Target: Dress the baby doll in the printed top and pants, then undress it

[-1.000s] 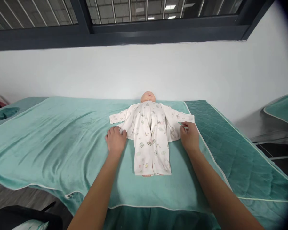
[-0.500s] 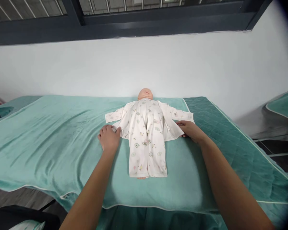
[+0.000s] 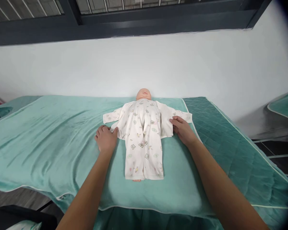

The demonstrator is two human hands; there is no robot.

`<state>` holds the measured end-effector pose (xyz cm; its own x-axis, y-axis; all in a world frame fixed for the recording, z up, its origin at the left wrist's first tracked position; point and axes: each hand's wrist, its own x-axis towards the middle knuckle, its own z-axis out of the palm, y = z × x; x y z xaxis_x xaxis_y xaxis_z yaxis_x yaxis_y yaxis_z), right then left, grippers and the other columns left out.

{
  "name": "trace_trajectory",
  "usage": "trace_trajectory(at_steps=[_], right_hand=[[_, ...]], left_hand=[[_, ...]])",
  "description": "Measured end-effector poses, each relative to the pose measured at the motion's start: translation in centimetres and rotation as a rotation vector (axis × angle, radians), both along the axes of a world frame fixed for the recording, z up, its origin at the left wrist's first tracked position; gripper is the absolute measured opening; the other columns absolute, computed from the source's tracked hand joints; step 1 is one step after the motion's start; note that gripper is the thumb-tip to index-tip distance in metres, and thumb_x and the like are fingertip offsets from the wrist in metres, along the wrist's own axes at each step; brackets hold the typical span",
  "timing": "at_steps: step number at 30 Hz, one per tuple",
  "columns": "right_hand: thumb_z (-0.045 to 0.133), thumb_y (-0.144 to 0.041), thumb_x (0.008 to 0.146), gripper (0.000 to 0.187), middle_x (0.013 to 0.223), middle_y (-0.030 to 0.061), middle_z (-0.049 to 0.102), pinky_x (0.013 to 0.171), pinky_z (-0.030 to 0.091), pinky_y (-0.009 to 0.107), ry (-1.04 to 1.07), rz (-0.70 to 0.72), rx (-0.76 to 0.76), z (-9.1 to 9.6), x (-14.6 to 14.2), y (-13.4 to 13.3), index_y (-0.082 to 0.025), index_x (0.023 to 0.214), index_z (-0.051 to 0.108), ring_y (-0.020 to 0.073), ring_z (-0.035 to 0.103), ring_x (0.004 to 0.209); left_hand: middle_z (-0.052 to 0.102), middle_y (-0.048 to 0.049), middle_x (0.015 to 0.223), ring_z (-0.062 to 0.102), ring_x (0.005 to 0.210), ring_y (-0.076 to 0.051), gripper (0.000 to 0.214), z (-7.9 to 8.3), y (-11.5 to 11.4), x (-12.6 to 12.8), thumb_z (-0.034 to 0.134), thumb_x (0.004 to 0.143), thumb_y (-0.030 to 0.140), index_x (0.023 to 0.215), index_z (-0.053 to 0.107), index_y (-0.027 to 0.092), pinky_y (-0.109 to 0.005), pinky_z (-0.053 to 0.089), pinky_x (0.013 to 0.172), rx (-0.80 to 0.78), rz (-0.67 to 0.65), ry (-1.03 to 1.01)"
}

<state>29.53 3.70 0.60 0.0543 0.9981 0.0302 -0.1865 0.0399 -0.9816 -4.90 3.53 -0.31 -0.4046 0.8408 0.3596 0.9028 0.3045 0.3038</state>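
A baby doll (image 3: 144, 93) lies on its back, head toward the wall, its arms hidden in sleeves spread to both sides. It is dressed in a white baby shirt (image 3: 166, 123) with small prints, its front flaps spread outward, and matching pants (image 3: 144, 153). Part of a foot shows below the pants' hem. At the shirt's left edge my left hand (image 3: 106, 138) pinches the flap's corner between thumb and fingers. My right hand (image 3: 183, 130) is closed on the edge of the right flap, just below the sleeve.
A light green sheet (image 3: 50, 127) covers the bed, with a darker quilted mat (image 3: 225, 143) to the right. Behind stands a white wall (image 3: 144, 64) under a dark window frame (image 3: 158, 24). A black object (image 3: 21, 215) is at the lower left.
My right hand has moved inward and slightly away from me, bringing the right flap closer to the doll's body. My left hand stays by the left flap.
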Motion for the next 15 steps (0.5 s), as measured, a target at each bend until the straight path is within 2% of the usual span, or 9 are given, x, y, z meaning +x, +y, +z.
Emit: trace_trajectory(at_steps=[3, 5, 8, 11, 15], right_hand=[[0.065, -0.045, 0.08, 0.023, 0.076, -0.0011, 0.06, 0.064, 0.048, 0.028, 0.119, 0.0, 0.046, 0.1, 0.4, 0.0, -0.023, 0.082, 0.057, 0.0154, 0.058, 0.069], [0.059, -0.045, 0.083, 0.024, 0.087, 0.0028, 0.066, 0.067, 0.051, 0.032, 0.108, 0.015, 0.072, 0.2, 0.6, 0.2, -0.023, 0.092, 0.06, 0.0195, 0.062, 0.078], [0.057, -0.045, 0.083, 0.035, 0.102, 0.0066, 0.069, 0.07, 0.052, 0.035, 0.054, 0.046, 0.072, 0.7, 0.1, 0.7, -0.023, 0.11, 0.061, 0.0234, 0.065, 0.088], [0.061, -0.044, 0.081, 0.04, 0.103, 0.0066, 0.069, 0.071, 0.053, 0.034, 0.056, 0.057, 0.06, 2.2, -1.5, 0.8, -0.023, 0.115, 0.059, 0.0222, 0.066, 0.087], [0.073, -0.034, 0.076, 0.034, 0.1, 0.0028, 0.068, 0.077, 0.052, 0.031, 0.044, 0.14, 0.126, 5.3, -4.1, 0.1, -0.024, 0.107, 0.063, 0.0159, 0.065, 0.081]], left_hand=[[0.057, -0.0161, 0.133, 0.048, 0.125, -0.037, 0.04, 0.1, -0.1, -0.2, 0.05, 0.088, 0.052, 0.1, 0.065, 0.016, -0.052, 0.038, 0.103, -0.011, -0.024, -0.011], [0.059, -0.0145, 0.133, 0.049, 0.124, -0.036, 0.04, 0.1, -0.2, -0.3, 0.047, 0.09, 0.052, 0.096, 0.067, 0.017, -0.053, 0.038, 0.102, -0.013, -0.06, -0.022], [0.063, -0.0115, 0.129, 0.051, 0.122, -0.034, 0.039, 0.2, -0.3, -0.3, 0.043, 0.093, 0.049, 0.093, 0.069, 0.02, -0.051, 0.038, 0.1, 0.001, -0.103, -0.039], [0.065, -0.0101, 0.126, 0.053, 0.12, -0.031, 0.038, 0.2, -0.4, -0.3, 0.038, 0.096, 0.044, 0.094, 0.068, 0.021, -0.048, 0.039, 0.097, 0.027, -0.122, -0.052], [0.069, -0.0103, 0.113, 0.056, 0.111, -0.03, 0.038, 0.3, -0.4, -0.3, 0.032, 0.098, 0.041, 0.085, 0.062, 0.021, -0.043, 0.038, 0.09, 0.055, -0.129, -0.074]])
